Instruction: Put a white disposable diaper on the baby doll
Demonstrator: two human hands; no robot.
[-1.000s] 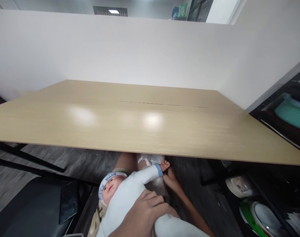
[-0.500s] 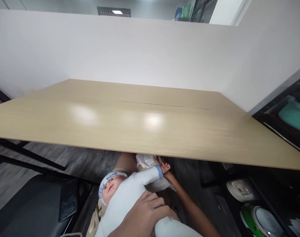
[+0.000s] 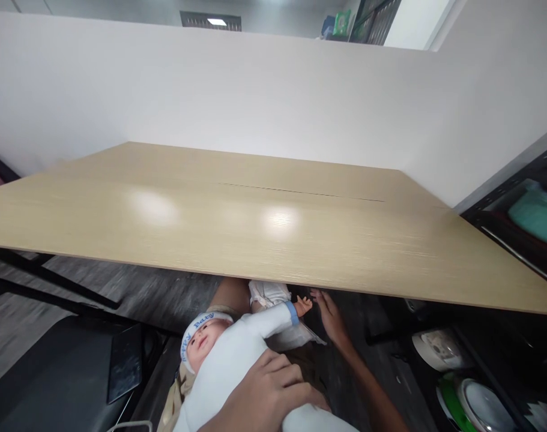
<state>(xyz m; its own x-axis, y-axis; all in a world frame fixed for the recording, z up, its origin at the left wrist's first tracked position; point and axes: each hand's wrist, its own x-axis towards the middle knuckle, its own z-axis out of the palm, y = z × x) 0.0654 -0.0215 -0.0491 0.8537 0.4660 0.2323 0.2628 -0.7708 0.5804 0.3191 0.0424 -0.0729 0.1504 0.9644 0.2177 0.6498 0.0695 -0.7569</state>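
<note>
A baby doll (image 3: 228, 366) in a white suit with blue cuffs and a white "Happy Baby" cap lies on its back across my lap, its head toward the left. My left hand (image 3: 273, 384) wraps over the doll's middle, fingers bent around it. Just beyond the doll's small outstretched hand, my right hand (image 3: 329, 315) holds nothing, its fingers extended and slightly apart near the table's front edge. A crumpled white cloth or bag (image 3: 284, 339) lies on my lap behind the doll's arm, partly hidden by that arm and the tabletop.
A wide wooden table (image 3: 201, 234) spans the view above my lap, against a white wall (image 3: 255, 96). On the left is a black chair (image 3: 52, 372) with a dark phone-like slab (image 3: 125, 363) on it. Shelving with a white appliance (image 3: 439, 348) stands at right.
My right hand has moved right, away from the doll's hand and the white cloth, and its fingers now show. My left hand stays on the doll.
</note>
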